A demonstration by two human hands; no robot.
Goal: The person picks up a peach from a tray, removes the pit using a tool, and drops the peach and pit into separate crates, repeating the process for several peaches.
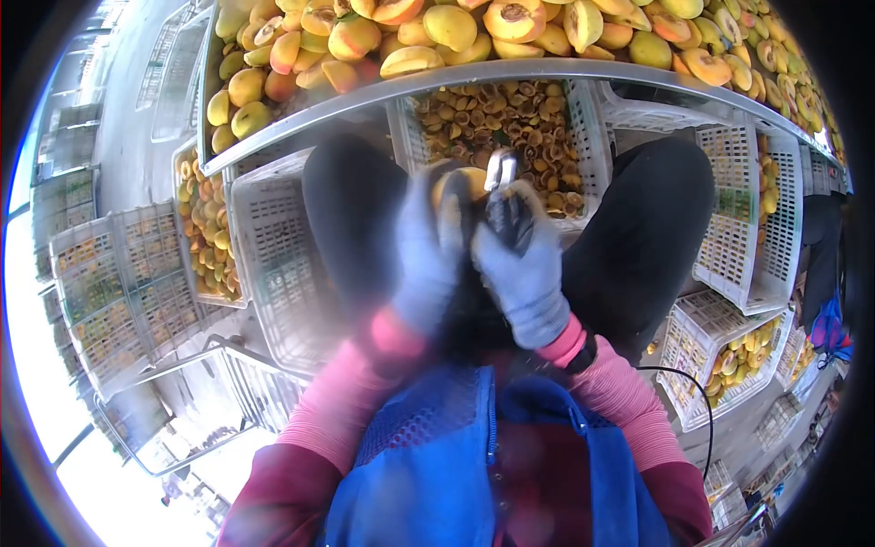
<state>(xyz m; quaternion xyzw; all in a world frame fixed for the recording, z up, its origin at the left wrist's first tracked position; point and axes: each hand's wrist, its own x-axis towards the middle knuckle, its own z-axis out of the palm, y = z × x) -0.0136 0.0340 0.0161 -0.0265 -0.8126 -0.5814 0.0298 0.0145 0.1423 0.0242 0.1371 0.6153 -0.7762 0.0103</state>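
My left hand (428, 251), in a pale grey-blue glove, is closed around a yellow peach (471, 182); motion blurs its fingers. Beside it, my gloved right hand (527, 269) grips a hand tool (501, 170) with a bright metal head and dark handles, its exact kind unclear. The tool's head points away from me, close to the peach. Both hands hover between my knees, in front of a white crate (592, 150) holding small brown-orange peach scraps (497, 118). Whether the tool touches the peach cannot be made out.
Across the top, a metal-rimmed table (365, 96) carries many whole and halved peaches (451, 27). A white crate (283, 255) stands left of my knees, with a peach-filled crate (210, 237) beyond. More crates (752, 214) stand right. A black cable (697, 387) curves near my right arm.
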